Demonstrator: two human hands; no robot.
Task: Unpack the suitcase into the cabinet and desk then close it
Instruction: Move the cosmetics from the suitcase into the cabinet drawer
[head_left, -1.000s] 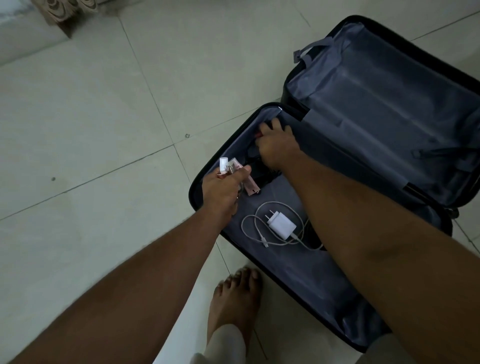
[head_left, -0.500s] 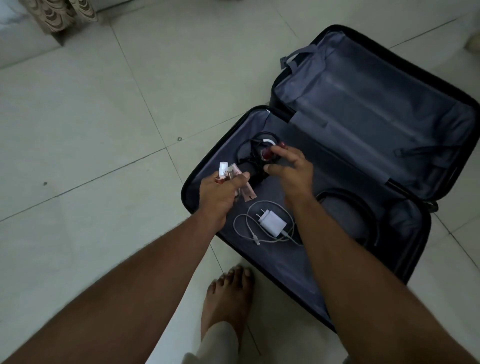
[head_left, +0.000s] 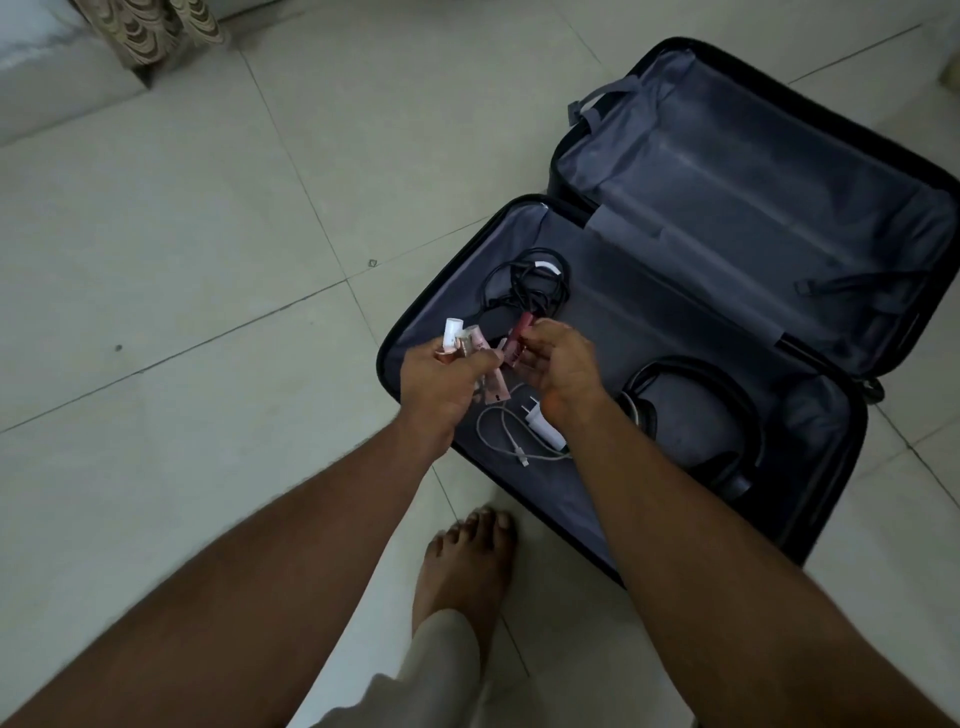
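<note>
A black suitcase lies open on the tiled floor, grey lining showing in both halves. Over its near-left corner my left hand grips a bunch of small cosmetic tubes, one with a white cap. My right hand pinches a dark red tube right beside them. In the near half lie a coiled black cable, a white charger with its cable partly under my right wrist, and black headphones.
My bare foot stands on the floor just in front of the suitcase. A patterned curtain hem hangs at the top left beside a white ledge. The far suitcase half has a grey strap handle.
My right hand has come back from the black cable with a dark red tube and moved toward my left hand. The view has pulled back, uncovering the headphones.
</note>
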